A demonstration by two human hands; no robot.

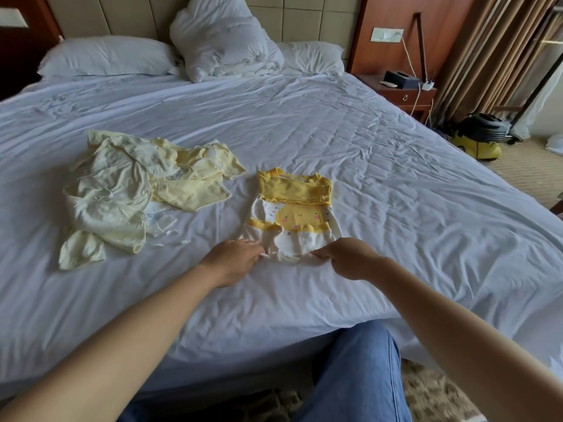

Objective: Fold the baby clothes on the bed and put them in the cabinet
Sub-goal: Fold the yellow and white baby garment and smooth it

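A yellow and white baby romper [294, 213] with a smiling sun print lies flat on the white bed sheet [396, 184], its yellow sleeves folded across the top. My left hand [234, 258] pinches the romper's near left corner. My right hand [347, 258] grips the near right corner, fingers closed on the fabric. To the left lies a loose, crumpled pile of pale yellow baby clothes [137, 190], untouched by either hand.
Two pillows [106, 56] and a bunched duvet [225, 38] sit at the headboard. A wooden nightstand [405, 92] with a tissue box stands at the right, and a yellow vacuum cleaner [478, 138] is on the floor beyond. My leg in jeans [359, 376] is against the bed edge.
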